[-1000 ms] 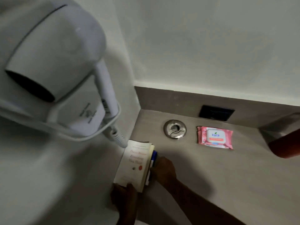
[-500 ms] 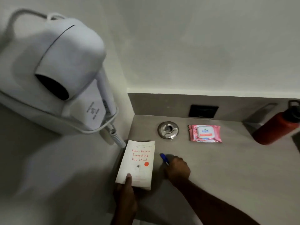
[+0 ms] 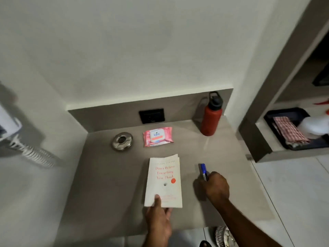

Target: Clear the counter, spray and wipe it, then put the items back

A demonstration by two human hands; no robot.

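Note:
A white paperback book [image 3: 164, 179] is held over the middle of the grey counter [image 3: 106, 175]. My left hand [image 3: 158, 216] grips its near edge, thumb on the cover. To the right, my right hand [image 3: 216, 188] holds a blue marker [image 3: 203, 171] that points away from me. A pink wet-wipes pack [image 3: 158, 136] lies further back, and a red water bottle [image 3: 211, 116] with a black cap stands upright in the back right corner.
A round steel grommet [image 3: 122, 141] is set in the counter at the back left, below a black wall socket [image 3: 151, 115]. A shelf on the right holds a dark tray [image 3: 274, 125] with a checked cloth [image 3: 290, 133] and a white spray bottle [image 3: 314, 127]. A coiled hair-dryer cord [image 3: 33, 154] hangs left.
The view swung right, so the hair dryer left the frame and the shelf appeared. The book and marker moved from the left wall toward the counter's middle, still in my hands.

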